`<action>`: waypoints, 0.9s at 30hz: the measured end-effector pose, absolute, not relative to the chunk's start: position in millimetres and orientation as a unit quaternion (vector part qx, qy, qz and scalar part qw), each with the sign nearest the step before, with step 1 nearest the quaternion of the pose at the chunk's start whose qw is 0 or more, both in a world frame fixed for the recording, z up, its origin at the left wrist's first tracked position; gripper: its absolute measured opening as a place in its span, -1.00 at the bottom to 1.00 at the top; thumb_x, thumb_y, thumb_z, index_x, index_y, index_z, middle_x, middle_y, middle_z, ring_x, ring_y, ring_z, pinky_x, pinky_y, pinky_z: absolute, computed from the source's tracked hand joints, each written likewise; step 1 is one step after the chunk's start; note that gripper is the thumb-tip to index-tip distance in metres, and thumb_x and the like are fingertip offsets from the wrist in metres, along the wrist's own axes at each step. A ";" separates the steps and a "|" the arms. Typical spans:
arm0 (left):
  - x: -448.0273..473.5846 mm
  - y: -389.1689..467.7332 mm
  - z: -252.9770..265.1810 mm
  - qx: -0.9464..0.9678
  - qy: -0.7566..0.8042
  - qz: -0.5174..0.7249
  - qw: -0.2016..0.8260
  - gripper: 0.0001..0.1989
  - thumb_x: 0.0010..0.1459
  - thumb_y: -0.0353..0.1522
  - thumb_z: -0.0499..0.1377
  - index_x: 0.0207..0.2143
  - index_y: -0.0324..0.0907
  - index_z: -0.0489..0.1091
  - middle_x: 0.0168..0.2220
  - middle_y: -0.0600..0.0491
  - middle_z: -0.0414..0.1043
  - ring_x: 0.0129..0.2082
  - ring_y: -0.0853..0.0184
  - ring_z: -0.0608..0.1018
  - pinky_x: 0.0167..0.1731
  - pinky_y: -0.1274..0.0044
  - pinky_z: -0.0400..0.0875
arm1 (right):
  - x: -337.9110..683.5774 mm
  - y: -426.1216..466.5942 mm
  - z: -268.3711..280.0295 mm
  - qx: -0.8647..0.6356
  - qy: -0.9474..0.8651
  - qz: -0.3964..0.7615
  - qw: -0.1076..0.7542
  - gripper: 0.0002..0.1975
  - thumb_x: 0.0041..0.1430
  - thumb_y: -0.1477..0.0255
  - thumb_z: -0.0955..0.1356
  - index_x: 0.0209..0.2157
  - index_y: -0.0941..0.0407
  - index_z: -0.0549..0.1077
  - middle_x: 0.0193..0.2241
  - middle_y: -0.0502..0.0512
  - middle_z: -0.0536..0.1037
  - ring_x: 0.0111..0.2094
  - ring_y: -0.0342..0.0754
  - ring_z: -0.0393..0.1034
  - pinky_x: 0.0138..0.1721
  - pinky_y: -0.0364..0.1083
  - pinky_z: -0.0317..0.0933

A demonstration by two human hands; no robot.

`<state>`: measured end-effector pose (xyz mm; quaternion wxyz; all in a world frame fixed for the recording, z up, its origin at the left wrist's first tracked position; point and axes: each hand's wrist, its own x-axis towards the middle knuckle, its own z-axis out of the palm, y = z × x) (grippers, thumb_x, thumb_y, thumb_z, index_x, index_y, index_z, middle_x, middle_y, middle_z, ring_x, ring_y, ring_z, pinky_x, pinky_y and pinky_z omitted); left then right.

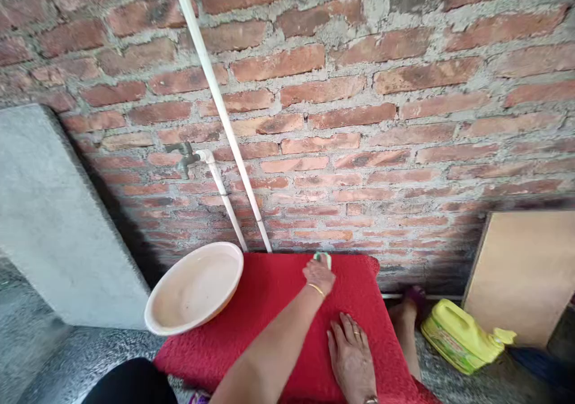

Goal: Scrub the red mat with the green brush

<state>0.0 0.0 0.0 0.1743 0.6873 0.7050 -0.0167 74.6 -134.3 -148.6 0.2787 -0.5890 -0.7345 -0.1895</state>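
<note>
My left hand, with a gold bracelet at its wrist, reaches to the far part of a red cloth. Its fingers are closed around a small pale green-and-white thing, mostly hidden by the hand, so its kind is unclear. Nearer to me, my right hand lies palm down on the same cloth, fingers stretched out, a ring on one of them. The cloth is spread over a flat raised surface and hangs over its edges. Left of the hands, a pale oval basin holds water and rests at the cloth's left edge.
Behind stands a brick wall with white pipes and a tap above the basin. A grey slab leans at left. At right are a yellow jug on the floor and a tan board.
</note>
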 end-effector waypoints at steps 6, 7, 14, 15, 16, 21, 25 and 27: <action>87.5 -24.9 -4.6 0.777 0.570 0.015 0.267 -0.28 0.04 -0.11 0.18 0.27 -0.06 0.18 0.15 -0.17 0.38 0.11 0.03 0.45 0.04 0.28 0.35 | 88.5 -129.7 -173.0 -0.575 -0.767 -0.152 0.240 -0.71 0.13 0.44 0.30 -0.18 0.04 0.62 -0.23 0.22 0.64 -0.13 0.19 0.46 0.01 0.13 0.14; 88.0 -27.0 -5.1 0.785 0.552 0.023 0.281 -0.29 0.05 -0.08 0.16 0.25 -0.03 0.19 0.11 -0.14 0.42 0.09 0.05 0.47 0.02 0.30 0.37 | 89.8 -129.0 -173.8 -0.569 -0.771 -0.157 0.242 -0.71 0.12 0.44 0.30 -0.20 0.04 0.62 -0.27 0.21 0.64 -0.16 0.19 0.46 -0.01 0.13 0.15; -40.7 -25.4 -16.7 0.708 0.683 0.117 0.139 -0.34 0.18 -0.14 0.09 0.33 0.02 0.11 -0.02 -0.09 0.47 -0.04 0.10 0.53 -0.06 0.34 0.40 | 83.2 -127.8 -156.6 -0.560 -0.746 -0.206 0.296 -0.63 0.36 0.30 0.19 -0.18 0.09 0.60 -0.04 0.24 0.58 -0.04 0.13 0.45 0.00 0.09 0.19; -69.9 -25.5 -20.7 0.680 0.718 0.109 0.098 -0.35 0.19 -0.17 0.08 0.33 -0.02 0.13 -0.04 -0.12 0.47 -0.05 0.09 0.53 -0.07 0.33 0.40 | 81.8 -127.5 -155.2 -0.560 -0.744 -0.206 0.301 -0.61 0.38 0.28 0.17 -0.19 0.08 0.60 -0.03 0.23 0.58 -0.04 0.12 0.45 -0.01 0.08 0.19; -98.6 -26.2 -25.3 0.651 0.751 0.097 0.054 -0.37 0.21 -0.19 0.08 0.32 -0.06 0.15 -0.05 -0.14 0.47 -0.06 0.08 0.53 -0.08 0.32 0.40 | 80.7 -127.0 -154.7 -0.560 -0.743 -0.205 0.304 -0.60 0.38 0.27 0.16 -0.19 0.07 0.60 -0.04 0.22 0.58 -0.04 0.12 0.45 -0.02 0.08 0.20; -193.5 -36.6 -51.0 0.554 0.831 0.042 -0.040 -0.44 0.26 -0.26 0.05 0.29 -0.17 0.18 -0.11 -0.17 0.45 -0.13 0.11 0.54 -0.18 0.37 0.40 | 79.2 -125.2 -155.7 -0.552 -0.736 -0.208 0.334 -0.58 0.40 0.23 0.15 -0.22 0.06 0.59 -0.07 0.22 0.59 -0.06 0.13 0.46 -0.06 0.09 0.22; -174.2 -38.1 -65.8 0.564 0.824 0.039 -0.042 -0.42 0.22 -0.25 0.09 0.28 -0.20 0.21 -0.09 -0.21 0.43 -0.10 0.06 0.52 -0.14 0.32 0.36 | 82.6 -131.7 -147.6 -0.555 -0.697 -0.201 0.406 -0.64 0.41 0.24 0.17 -0.23 0.07 0.54 -0.15 0.21 0.58 -0.20 0.05 0.47 -0.11 0.04 0.25; -138.8 -34.9 -68.5 0.591 0.805 0.043 -0.036 -0.40 0.20 -0.24 0.11 0.28 -0.19 0.20 -0.06 -0.22 0.42 -0.07 0.04 0.49 -0.09 0.29 0.32 | 84.1 -137.8 -141.2 -0.533 -0.694 -0.186 0.447 -0.72 0.40 0.30 0.21 -0.23 0.08 0.50 -0.24 0.16 0.58 -0.27 -0.01 0.46 -0.14 -0.01 0.26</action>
